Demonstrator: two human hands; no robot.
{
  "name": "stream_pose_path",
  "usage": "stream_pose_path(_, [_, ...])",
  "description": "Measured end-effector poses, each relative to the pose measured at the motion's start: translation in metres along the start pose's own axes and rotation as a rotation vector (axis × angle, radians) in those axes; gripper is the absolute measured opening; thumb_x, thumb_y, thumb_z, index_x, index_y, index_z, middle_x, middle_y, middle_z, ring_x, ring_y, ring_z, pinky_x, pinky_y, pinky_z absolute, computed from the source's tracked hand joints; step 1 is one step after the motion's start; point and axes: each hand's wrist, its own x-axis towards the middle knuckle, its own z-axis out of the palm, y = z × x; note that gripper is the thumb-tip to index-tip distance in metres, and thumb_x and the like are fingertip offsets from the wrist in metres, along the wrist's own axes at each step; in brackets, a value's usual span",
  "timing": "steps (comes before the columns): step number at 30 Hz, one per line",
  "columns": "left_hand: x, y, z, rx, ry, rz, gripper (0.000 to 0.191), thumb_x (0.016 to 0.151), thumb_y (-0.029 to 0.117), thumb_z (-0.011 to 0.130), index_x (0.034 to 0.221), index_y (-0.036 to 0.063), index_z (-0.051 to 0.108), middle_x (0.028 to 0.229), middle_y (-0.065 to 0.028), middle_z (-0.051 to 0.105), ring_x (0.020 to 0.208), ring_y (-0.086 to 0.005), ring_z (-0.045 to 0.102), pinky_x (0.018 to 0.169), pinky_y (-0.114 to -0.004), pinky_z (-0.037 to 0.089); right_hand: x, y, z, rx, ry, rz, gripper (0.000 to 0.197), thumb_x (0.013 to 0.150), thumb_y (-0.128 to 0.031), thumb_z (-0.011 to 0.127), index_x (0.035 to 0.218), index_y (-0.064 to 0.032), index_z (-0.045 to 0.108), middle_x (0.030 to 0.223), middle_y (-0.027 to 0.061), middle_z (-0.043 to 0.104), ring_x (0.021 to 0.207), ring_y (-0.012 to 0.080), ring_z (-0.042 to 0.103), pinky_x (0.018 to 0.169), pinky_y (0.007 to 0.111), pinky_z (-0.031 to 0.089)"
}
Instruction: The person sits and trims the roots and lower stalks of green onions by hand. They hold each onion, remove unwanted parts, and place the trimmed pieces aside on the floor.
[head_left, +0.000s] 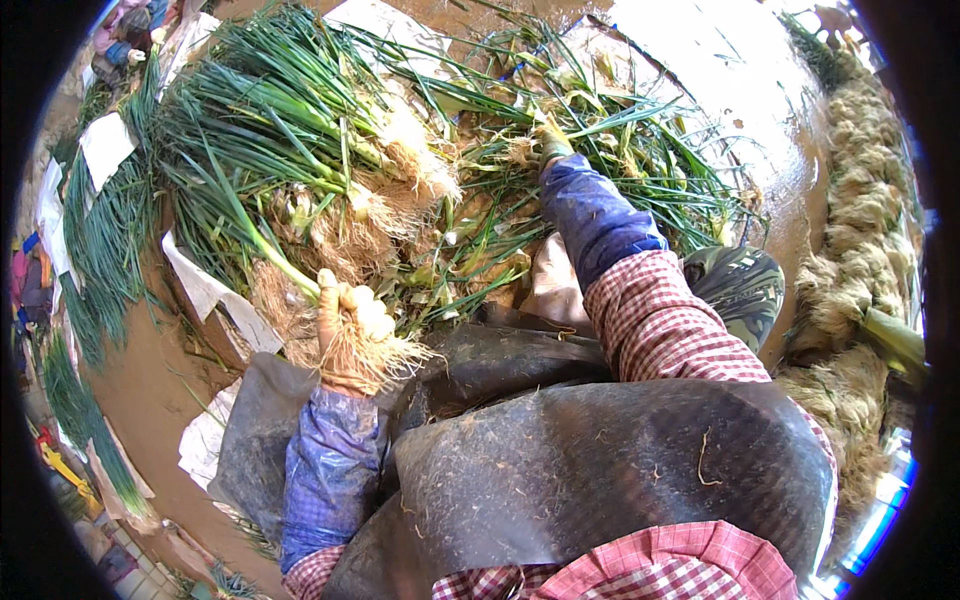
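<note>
My left hand (352, 315), in a pale work glove, grips the lower end of a green onion (259, 236). Its stringy roots (379, 352) spill out below the fingers, and its leaves point up and left. Just beyond that hand lies a thick heap of green onions (277, 112), their bushy roots (349, 244) turned toward me. My right arm stretches forward over a scattered litter of stripped leaves (622, 157). The right hand (553, 142) is down among them, mostly hidden by its sleeve and the foliage, so whether it holds any is unclear.
A dark, root-flecked apron (600, 457) covers my lap. Rows of bundled green onions (109, 240) lie at left, with white sheets (107, 148) over part. Bundles stacked roots outward (862, 202) line the right side. Wet brown floor (142, 390) shows between. People (131, 30) are at upper left.
</note>
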Motion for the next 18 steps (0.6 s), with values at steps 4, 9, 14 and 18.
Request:
stream_pose_path(4, [0.009, -0.003, 0.002, 0.124, 0.196, 0.009, 0.040, 0.104, 0.040, 0.046, 0.080, 0.0094, 0.055, 0.072, -0.0031, 0.055, 0.051, -0.0121, 0.042, 0.047, -0.028, 0.038, 0.023, -0.006, -0.024, 0.056, 0.089, 0.009, 0.011, 0.087, -0.020, 0.060, 0.083, -0.0092, 0.061, 0.060, 0.0050, 0.057, 0.041, 0.0173, 0.045, 0.039, 0.033, 0.035])
stream_pose_path(9, [0.023, -0.003, 0.008, 0.249, 0.208, -0.002, 0.043, 0.106, 0.032, 0.043, 0.142, 0.0107, 0.044, 0.080, -0.0008, 0.059, 0.051, -0.0076, 0.043, 0.046, -0.026, 0.040, -0.049, -0.013, -0.015, 0.011, -0.236, -0.089, 0.018, 0.093, -0.023, 0.063, 0.083, -0.0089, 0.059, 0.065, -0.0005, 0.054, 0.048, 0.0132, 0.045, 0.046, 0.028, 0.039])
stream_pose_path(14, [0.030, -0.012, 0.015, 0.401, 0.124, -0.170, 0.044, 0.102, 0.025, 0.052, 0.145, 0.0164, 0.046, 0.055, 0.0087, 0.039, 0.043, -0.0051, 0.038, 0.038, -0.024, 0.034, -0.189, 0.023, 0.040, -0.085, -0.627, -0.056, 0.017, 0.090, -0.019, 0.071, 0.089, -0.0032, 0.065, 0.072, 0.0035, 0.064, 0.061, 0.0125, 0.060, 0.058, 0.025, 0.048])
stream_pose_path(18, [0.034, -0.032, 0.011, 0.460, 0.200, -0.094, 0.019, 0.096, 0.016, 0.064, 0.109, 0.0023, 0.068, 0.078, -0.0002, 0.065, 0.056, -0.0089, 0.055, 0.046, -0.022, 0.045, -0.265, 0.039, 0.066, -0.291, -0.791, -0.139, 0.017, 0.088, -0.017, 0.074, 0.087, -0.0023, 0.066, 0.073, 0.0026, 0.065, 0.063, 0.0093, 0.060, 0.058, 0.024, 0.049])
